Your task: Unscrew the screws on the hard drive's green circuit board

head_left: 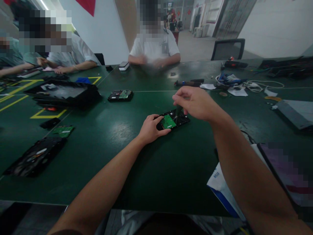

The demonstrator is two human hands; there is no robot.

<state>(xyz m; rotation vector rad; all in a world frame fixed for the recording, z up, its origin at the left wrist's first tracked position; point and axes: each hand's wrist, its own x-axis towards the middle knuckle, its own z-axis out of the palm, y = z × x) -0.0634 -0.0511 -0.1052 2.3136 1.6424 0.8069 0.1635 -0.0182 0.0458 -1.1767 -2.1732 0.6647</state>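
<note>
A hard drive [182, 120] lies flat on the green table with its green circuit board [169, 121] facing up. My left hand [151, 129] grips the drive's left end, fingers along the far edge and thumb on the near edge. Above the drive's right half, the fingers of my right hand [193, 101] are closed around the handle of a screwdriver [179, 111]. It stands nearly upright, its tip down at the drive; the exact contact point is too small to make out.
Another hard drive [120, 95] lies farther back. At left are a black tray [66, 91], a loose circuit board [64, 131] and a dark drive casing [36, 156]. Cables [256, 85] and a grey box [295, 112] are at right. A person [154, 49] sits opposite.
</note>
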